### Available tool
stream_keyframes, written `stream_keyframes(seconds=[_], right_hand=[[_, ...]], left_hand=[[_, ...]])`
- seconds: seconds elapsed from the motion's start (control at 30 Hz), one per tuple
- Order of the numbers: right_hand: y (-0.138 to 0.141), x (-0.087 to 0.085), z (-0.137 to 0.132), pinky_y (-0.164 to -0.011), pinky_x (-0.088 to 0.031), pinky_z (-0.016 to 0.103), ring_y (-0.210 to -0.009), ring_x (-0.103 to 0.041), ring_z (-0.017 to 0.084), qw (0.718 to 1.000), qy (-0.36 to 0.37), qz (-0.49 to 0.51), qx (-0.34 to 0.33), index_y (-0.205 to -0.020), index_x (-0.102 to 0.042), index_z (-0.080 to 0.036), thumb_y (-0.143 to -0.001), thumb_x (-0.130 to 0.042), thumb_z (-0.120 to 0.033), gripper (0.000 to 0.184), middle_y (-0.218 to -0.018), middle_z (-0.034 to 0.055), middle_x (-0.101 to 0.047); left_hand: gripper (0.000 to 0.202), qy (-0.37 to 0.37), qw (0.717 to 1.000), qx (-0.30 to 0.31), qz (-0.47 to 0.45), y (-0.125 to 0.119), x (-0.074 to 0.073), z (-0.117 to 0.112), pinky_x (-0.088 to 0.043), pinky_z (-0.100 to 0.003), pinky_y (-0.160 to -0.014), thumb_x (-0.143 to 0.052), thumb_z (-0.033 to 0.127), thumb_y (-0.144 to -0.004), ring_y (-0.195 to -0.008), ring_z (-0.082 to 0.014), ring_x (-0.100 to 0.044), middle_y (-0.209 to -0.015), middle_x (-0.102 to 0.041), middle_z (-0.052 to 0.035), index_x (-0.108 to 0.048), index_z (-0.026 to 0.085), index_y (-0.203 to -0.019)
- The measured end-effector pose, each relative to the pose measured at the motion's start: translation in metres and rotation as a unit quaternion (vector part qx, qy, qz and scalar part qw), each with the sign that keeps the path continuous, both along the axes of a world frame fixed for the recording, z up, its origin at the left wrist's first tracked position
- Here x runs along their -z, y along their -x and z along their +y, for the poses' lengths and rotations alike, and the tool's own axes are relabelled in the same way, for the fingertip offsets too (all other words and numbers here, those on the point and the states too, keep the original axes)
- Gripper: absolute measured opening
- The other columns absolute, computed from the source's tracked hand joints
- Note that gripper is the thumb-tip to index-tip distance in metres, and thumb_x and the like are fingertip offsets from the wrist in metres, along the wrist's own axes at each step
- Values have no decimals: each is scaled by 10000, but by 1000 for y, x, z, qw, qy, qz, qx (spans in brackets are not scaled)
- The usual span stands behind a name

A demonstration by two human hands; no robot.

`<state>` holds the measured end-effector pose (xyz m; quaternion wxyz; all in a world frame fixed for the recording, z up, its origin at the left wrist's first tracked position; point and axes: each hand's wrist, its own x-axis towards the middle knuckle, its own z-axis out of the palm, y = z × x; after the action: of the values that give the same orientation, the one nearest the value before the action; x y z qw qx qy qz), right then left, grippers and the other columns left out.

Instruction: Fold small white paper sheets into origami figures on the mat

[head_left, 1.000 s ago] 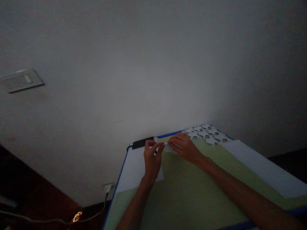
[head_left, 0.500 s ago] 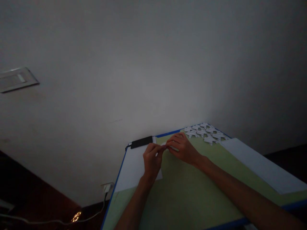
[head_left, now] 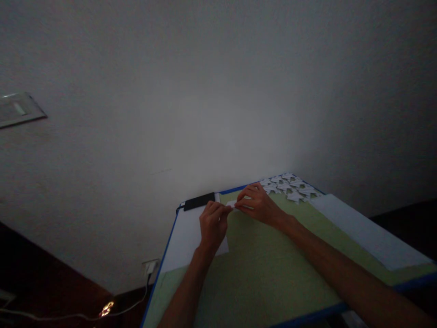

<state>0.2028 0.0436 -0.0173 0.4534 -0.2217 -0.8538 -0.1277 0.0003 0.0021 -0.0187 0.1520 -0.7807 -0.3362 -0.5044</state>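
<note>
A small piece of white paper (head_left: 231, 203) is pinched between my two hands above the green tabletop (head_left: 266, 264). My left hand (head_left: 214, 222) grips its left side with thumb and fingertips, over the edge of a white sheet (head_left: 180, 241). My right hand (head_left: 256, 203) holds the right side, fingers bent and tips together. Part of the paper is hidden by the fingers, so its full shape cannot be made out. Beyond my right hand lie several white paper stars (head_left: 295, 196), spread over the far corner.
A black flat device (head_left: 200, 202) with a cable lies on the white sheet at the far left. Along the right side rests another white sheet (head_left: 372, 232). The table has a blue edge (head_left: 235, 189) against the wall. A plug (head_left: 149, 267) with a cord sits low on the wall.
My fingertips have drawn slightly apart, and more of the white paper shows between them. The whole view has shifted a little.
</note>
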Motion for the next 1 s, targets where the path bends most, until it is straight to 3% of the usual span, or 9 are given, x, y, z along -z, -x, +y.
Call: stream_keyframes(seconds=[0.4, 0.53, 0.6, 0.7, 0.8, 0.9, 1.0], right_hand=[[-12, 6, 15, -872, -341, 386, -889, -579, 207, 998, 11, -10, 55, -813, -662, -196, -942, -658, -317, 177, -861, 40, -697], [-11, 5, 13, -854, -341, 391, -904, -562, 227, 997, 14, -19, 70, -826, -660, -196, -955, -634, -319, 180, -863, 49, -692], [-11, 4, 12, -850, -346, 394, -911, -564, 230, 997, 26, -16, 64, -842, -667, -199, -961, -624, -318, 173, -877, 53, -699], [-10, 5, 11, -833, -365, 388, -917, -576, 230, 997, 53, 16, 46, -866, -677, -205, -967, -614, -326, 169, -899, 58, -705], [-11, 6, 12, -821, -400, 377, -896, -593, 220, 992, 96, 79, 19, -857, -682, -210, -962, -622, -343, 180, -893, 54, -695], [-11, 7, 14, -831, -444, 379, -886, -610, 216, 981, 146, 123, -14, -827, -685, -206, -936, -655, -363, 193, -874, 50, -686], [-9, 8, 13, -854, -487, 396, -911, -634, 220, 971, 187, 144, -28, -1003, -712, -212, -918, -670, -385, 197, -935, 61, -698]], left_hand=[[169, 18, 1000, -21, -5, 3, 8, 5, -455, -296, -660, -620, 186, -932, -716, -166, -553, -709, -654, -34, -716, 194, -793], [123, 44, 998, -23, -38, 1, 8, 4, -481, -292, -664, -642, 234, -925, -762, -172, -568, -796, -665, -47, -707, 200, -826], [68, 61, 995, -24, -69, 1, 7, 4, -499, -300, -684, -666, 259, -910, -830, -186, -584, -887, -680, -58, -713, 210, -914], [151, 74, 991, -32, -107, 2, 4, 5, -513, -349, -790, -694, 264, -890, -941, -210, -600, -984, -694, -62, -707, 224, -1034], [99, 87, 985, -47, -145, 4, 1, 6, -495, -381, -870, -688, 278, -895, -972, -215, -609, -978, -702, -55, -718, 221, -970], [91, 123, 974, -34, -185, 6, 0, 7, -506, -344, -811, -688, 291, -891, -894, -196, -626, -905, -697, -43, -724, 207, -889], [92, 153, 968, -8, -197, 5, 0, 6, -506, -306, -734, -691, 276, -880, -804, -174, -636, -834, -687, -32, -736, 203, -847]])
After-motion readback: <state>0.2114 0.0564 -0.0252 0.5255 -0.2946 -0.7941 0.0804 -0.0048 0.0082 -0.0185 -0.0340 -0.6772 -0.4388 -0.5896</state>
